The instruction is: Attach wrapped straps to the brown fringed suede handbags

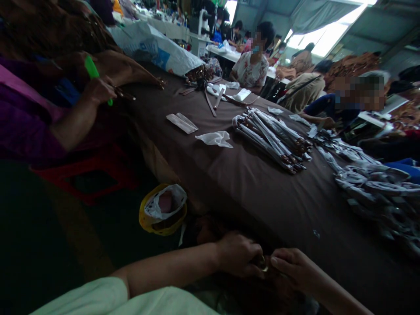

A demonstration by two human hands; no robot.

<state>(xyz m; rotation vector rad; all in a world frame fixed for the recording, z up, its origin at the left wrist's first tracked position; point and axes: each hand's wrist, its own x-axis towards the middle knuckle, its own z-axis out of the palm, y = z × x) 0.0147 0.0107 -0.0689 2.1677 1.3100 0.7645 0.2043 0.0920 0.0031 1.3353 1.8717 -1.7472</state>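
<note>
Left hand (241, 256): shiny ring (264, 268) is pinched, maybe for steadiness
Right hand (292, 262): curled narrow; what is held cannot be told
Worktop (226, 183), far edge: white strips (272, 135) are bunched, maybe for tidiness

- Left hand (241, 253) and right hand (292, 262) close together at table edge, fingers closed on dark brown material (271, 267); small gold-coloured piece (263, 264) visible by left fingertips. Detail dim.
- Brown-covered table (210, 166): white-wrapped bundle (272, 138), loose translucent wrapper (215, 138) just beside it; larger grey-white pile (380, 188) at right.
- Below table edge, at left: yellow basket (142, 214), lined with white bag (179, 195).
- Neighbour in purple sleeve (26, 122) grips bright green tool (92, 68) over brown fabric (121, 70).
- Several people seated beyond.
</note>
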